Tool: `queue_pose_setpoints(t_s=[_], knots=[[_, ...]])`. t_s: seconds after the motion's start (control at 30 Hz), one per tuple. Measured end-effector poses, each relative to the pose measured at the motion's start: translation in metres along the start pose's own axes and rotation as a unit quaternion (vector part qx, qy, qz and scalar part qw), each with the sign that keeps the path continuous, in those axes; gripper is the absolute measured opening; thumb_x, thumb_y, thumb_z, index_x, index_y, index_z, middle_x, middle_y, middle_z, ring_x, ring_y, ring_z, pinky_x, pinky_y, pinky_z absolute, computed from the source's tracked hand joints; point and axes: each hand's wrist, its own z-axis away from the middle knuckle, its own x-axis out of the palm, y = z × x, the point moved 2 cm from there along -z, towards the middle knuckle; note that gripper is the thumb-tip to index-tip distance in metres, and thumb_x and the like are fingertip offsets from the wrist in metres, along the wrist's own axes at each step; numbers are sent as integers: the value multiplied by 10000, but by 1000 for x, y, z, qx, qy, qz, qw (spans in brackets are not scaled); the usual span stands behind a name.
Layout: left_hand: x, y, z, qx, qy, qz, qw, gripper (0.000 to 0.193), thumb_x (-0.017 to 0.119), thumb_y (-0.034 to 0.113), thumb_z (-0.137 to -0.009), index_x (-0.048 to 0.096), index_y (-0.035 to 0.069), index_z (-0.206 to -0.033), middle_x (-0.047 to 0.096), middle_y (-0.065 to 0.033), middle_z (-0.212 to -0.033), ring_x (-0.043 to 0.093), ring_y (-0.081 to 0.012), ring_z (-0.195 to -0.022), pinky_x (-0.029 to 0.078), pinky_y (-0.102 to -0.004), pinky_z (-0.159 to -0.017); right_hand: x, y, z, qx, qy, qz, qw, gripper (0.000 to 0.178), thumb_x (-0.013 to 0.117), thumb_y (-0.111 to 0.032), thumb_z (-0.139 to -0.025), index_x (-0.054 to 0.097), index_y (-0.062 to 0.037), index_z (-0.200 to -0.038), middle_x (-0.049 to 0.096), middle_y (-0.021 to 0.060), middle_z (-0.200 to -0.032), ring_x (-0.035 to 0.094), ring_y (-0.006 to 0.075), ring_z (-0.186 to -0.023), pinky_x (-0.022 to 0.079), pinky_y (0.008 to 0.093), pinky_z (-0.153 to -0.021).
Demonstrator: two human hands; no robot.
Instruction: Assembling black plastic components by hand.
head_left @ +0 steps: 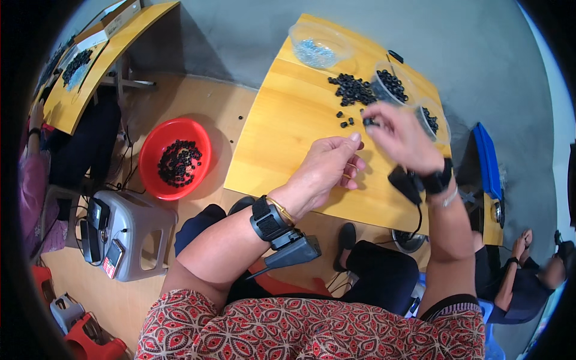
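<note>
My right hand pinches a small round black plastic piece between thumb and fingertips above the yellow wooden table. Close to it on the left, my left hand is closed, its thumb pressed to the curled forefinger; whatever it may hold is hidden. A loose pile of similar black pieces lies just beyond the hands, with a few strays nearer. Two clear round tubs hold more: one tub beside the pile, another tub behind my right hand.
A clear tub of small pale bluish parts stands at the table's far left. On the floor, a red basin holds more black pieces. A grey stool carries devices and cables. Co-workers sit at the far left and lower right.
</note>
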Motion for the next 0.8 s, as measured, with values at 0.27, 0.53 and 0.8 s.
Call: queue_pose_setpoints(t_s=[0.27,0.53,0.8], knots=[[24,-24,-13,19,-102,-88,991,193,546,195,-824,593,8,-836,557,-23,-706,466,-67,-563,418,-197,-483,21,-10,93,93,114,-83,986,242,499,36,-727,471,6,-966,538,153,-665,540,249,-558,411,273,-509],[34,-33,-23,-17,-166,28,986,210,488,149,-850,543,-8,-978,566,-51,-752,515,-90,-597,455,-203,-530,24,20,124,106,254,-305,912,178,513,5,-783,483,5,-959,521,50,-677,510,104,-586,415,231,-524],[36,-33,-20,-32,-231,143,962,328,446,157,-866,431,-24,-1139,494,-73,-841,500,-113,-716,472,-224,-621,10,35,123,35,268,-454,849,187,469,-62,-845,507,17,-1011,504,29,-713,480,83,-602,404,199,-574]])
